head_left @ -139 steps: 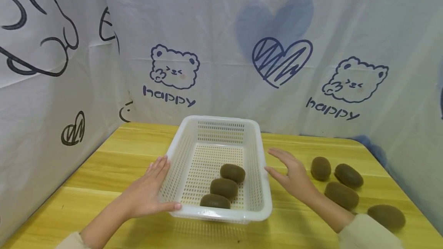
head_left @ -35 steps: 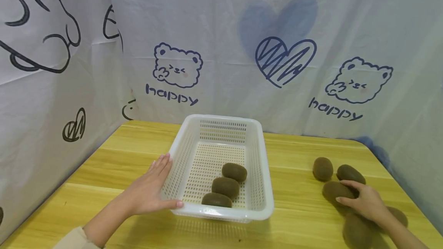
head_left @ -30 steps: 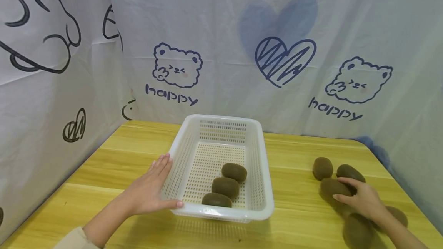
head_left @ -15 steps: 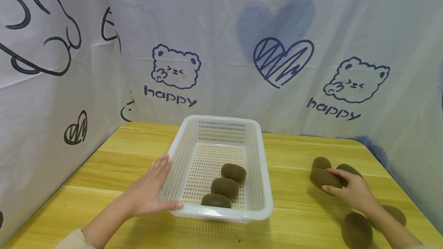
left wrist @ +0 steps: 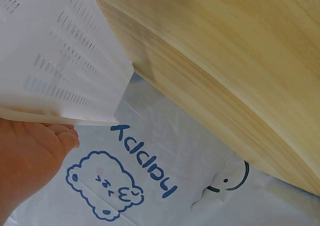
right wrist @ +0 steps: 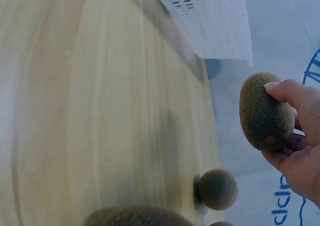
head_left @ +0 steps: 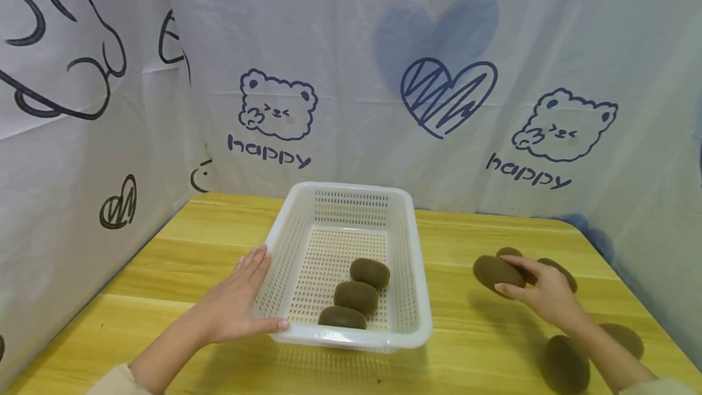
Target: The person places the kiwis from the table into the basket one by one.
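My right hand pinches a brown fuzzy kiwi between thumb and fingers; in the right wrist view the kiwi is held up above the table. My left hand rests with straight fingers on the left rim of a white plastic basket, its thumb on the front rim. In the left wrist view that hand lies along the basket's edge. Three kiwis lie in a slanting row inside the basket, the nearest kiwi by the front wall.
More kiwis lie on the wooden table at the right: one kiwi partly behind the held one, another kiwi behind the right hand, and two near the forearm, including a kiwi at the front. A printed white cloth hangs around the table.
My right hand has gone from beside the basket to the kiwis at the right, gripped one, lifted it and carried it left and away from me. The left hand has stayed on the basket.
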`<action>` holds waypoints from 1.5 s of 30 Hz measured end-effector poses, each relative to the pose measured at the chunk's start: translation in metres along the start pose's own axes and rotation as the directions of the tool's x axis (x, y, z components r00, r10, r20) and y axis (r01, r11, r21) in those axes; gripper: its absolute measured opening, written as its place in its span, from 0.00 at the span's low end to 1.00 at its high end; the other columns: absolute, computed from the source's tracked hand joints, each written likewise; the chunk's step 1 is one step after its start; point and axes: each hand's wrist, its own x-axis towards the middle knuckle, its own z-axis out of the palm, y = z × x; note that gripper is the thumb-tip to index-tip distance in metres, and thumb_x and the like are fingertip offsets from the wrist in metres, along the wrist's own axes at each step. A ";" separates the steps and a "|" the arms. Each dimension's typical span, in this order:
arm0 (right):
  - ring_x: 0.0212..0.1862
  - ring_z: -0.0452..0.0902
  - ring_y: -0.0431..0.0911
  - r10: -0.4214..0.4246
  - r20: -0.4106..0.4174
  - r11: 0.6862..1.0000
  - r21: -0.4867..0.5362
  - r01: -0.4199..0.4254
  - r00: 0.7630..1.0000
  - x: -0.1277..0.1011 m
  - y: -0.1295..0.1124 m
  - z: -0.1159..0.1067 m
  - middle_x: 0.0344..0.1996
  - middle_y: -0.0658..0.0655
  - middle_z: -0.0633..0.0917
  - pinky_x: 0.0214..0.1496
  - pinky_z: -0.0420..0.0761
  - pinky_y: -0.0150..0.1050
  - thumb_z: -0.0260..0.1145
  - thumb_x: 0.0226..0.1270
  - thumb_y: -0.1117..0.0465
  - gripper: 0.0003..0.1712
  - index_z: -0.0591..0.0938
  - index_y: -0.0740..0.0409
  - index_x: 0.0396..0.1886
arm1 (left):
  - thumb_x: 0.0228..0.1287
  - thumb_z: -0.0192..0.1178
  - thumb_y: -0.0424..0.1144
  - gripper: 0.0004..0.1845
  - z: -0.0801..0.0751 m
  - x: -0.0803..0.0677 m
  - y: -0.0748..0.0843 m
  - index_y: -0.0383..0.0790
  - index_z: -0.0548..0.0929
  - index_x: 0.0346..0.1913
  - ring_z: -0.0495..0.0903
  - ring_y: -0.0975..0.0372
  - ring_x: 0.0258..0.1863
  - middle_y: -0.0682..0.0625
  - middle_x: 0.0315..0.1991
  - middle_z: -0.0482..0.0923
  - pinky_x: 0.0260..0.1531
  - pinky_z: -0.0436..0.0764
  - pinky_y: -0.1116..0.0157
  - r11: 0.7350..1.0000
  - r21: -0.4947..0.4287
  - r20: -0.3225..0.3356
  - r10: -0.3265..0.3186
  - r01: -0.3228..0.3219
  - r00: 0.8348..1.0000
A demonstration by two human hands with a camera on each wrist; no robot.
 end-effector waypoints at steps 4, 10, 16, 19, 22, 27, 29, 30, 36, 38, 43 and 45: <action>0.52 0.76 0.65 -0.011 0.002 1.000 0.010 0.011 1.000 0.003 -0.008 -0.001 0.53 0.75 0.76 0.45 0.83 0.46 0.70 0.55 0.55 0.33 0.74 0.69 0.57 | 0.46 0.57 0.71 0.60 0.000 0.000 0.000 0.23 0.53 0.68 0.47 0.41 0.71 0.32 0.72 0.45 0.70 0.54 0.47 1.000 0.002 0.002 -0.003 0.003 1.000; 0.53 0.76 0.63 -0.030 -0.016 0.999 -0.015 0.030 0.999 0.007 -0.026 -0.002 0.53 0.69 0.79 0.46 0.81 0.50 0.70 0.55 0.52 0.33 0.75 0.63 0.58 | 0.46 0.57 0.71 0.61 0.001 0.000 -0.001 0.23 0.53 0.68 0.47 0.42 0.71 0.32 0.72 0.45 0.70 0.54 0.48 1.000 -0.001 0.002 -0.003 0.003 1.000; 0.53 0.76 0.60 -0.051 -0.006 0.998 0.021 0.051 0.999 0.012 -0.045 0.000 0.54 0.67 0.79 0.43 0.79 0.38 0.70 0.55 0.52 0.32 0.75 0.62 0.58 | 0.46 0.57 0.71 0.61 0.002 0.000 -0.002 0.24 0.53 0.68 0.47 0.42 0.71 0.32 0.72 0.45 0.70 0.54 0.48 1.000 0.002 0.000 0.000 0.000 1.000; 0.51 0.78 0.58 -0.076 -0.009 0.995 0.063 0.077 0.997 0.014 -0.055 0.003 0.53 0.67 0.79 0.41 0.80 0.31 0.70 0.55 0.54 0.31 0.76 0.64 0.57 | 0.46 0.57 0.71 0.61 0.002 0.001 -0.002 0.24 0.53 0.69 0.47 0.42 0.71 0.32 0.72 0.45 0.70 0.54 0.48 1.000 0.004 -0.001 0.002 -0.002 1.000; 0.50 0.79 0.58 -0.122 -0.019 0.986 0.111 0.123 0.992 0.016 -0.065 0.007 0.52 0.68 0.80 0.43 0.83 0.33 0.71 0.53 0.58 0.30 0.76 0.66 0.56 | 0.45 0.57 0.71 0.61 0.002 0.001 -0.002 0.23 0.53 0.68 0.47 0.41 0.71 0.32 0.72 0.45 0.70 0.54 0.48 1.000 0.002 -0.003 0.003 -0.003 1.000; 0.52 0.78 0.60 -0.164 -0.007 0.973 0.164 0.163 0.986 0.018 -0.080 0.014 0.52 0.69 0.80 0.48 0.83 0.43 0.72 0.53 0.60 0.30 0.76 0.68 0.55 | 0.45 0.58 0.70 0.61 0.002 0.001 -0.002 0.23 0.53 0.68 0.47 0.41 0.71 0.32 0.72 0.45 0.69 0.54 0.48 1.000 -0.005 -0.003 -0.002 0.001 1.000; 0.52 0.78 0.60 -0.167 0.005 0.970 0.181 0.164 0.986 0.019 -0.086 0.016 0.52 0.69 0.80 0.49 0.82 0.44 0.71 0.53 0.61 0.30 0.75 0.68 0.56 | 0.45 0.58 0.70 0.61 0.002 0.001 -0.002 0.23 0.53 0.68 0.47 0.42 0.71 0.32 0.72 0.45 0.70 0.54 0.48 1.000 -0.008 0.000 -0.006 0.006 1.000; 0.52 0.79 0.59 -0.171 0.014 0.968 0.188 0.166 0.985 0.020 -0.089 0.018 0.52 0.68 0.79 0.49 0.82 0.44 0.71 0.53 0.61 0.30 0.75 0.68 0.56 | 0.45 0.57 0.71 0.61 0.002 0.001 -0.002 0.23 0.53 0.68 0.46 0.42 0.71 0.32 0.72 0.44 0.70 0.54 0.48 1.000 -0.008 0.001 -0.008 0.008 1.000; 0.50 0.79 0.57 -0.214 0.044 0.949 0.247 0.196 0.976 0.025 -0.102 0.030 0.50 0.67 0.80 0.52 0.81 0.45 0.71 0.53 0.62 0.29 0.76 0.69 0.55 | 0.45 0.57 0.71 0.61 0.002 0.001 -0.001 0.24 0.52 0.69 0.47 0.41 0.71 0.32 0.72 0.44 0.70 0.54 0.48 1.000 -0.008 0.002 -0.007 0.007 1.000; 0.50 0.80 0.56 -0.228 0.048 0.942 0.265 0.208 0.973 0.027 -0.106 0.035 0.50 0.67 0.81 0.51 0.81 0.45 0.71 0.52 0.63 0.29 0.76 0.69 0.54 | 0.45 0.58 0.71 0.61 0.001 0.001 -0.001 0.23 0.52 0.69 0.47 0.41 0.71 0.32 0.72 0.44 0.69 0.54 0.48 1.000 -0.007 0.001 -0.005 0.005 1.000; 0.50 0.80 0.58 -0.260 0.076 0.925 0.306 0.226 0.963 0.030 -0.118 0.047 0.49 0.68 0.81 0.49 0.83 0.43 0.71 0.53 0.64 0.28 0.76 0.70 0.54 | 0.45 0.57 0.71 0.61 0.000 0.001 0.000 0.23 0.53 0.68 0.47 0.41 0.71 0.31 0.72 0.44 0.69 0.54 0.47 1.000 -0.012 0.000 -0.006 0.006 1.000; 0.50 0.79 0.58 -0.273 0.095 0.919 0.320 0.230 0.957 0.032 -0.124 0.052 0.49 0.68 0.80 0.48 0.83 0.42 0.70 0.54 0.63 0.28 0.75 0.70 0.55 | 0.45 0.57 0.71 0.61 0.000 0.000 0.000 0.23 0.53 0.68 0.47 0.41 0.71 0.31 0.72 0.44 0.69 0.54 0.47 1.000 -0.016 0.002 -0.008 0.008 1.000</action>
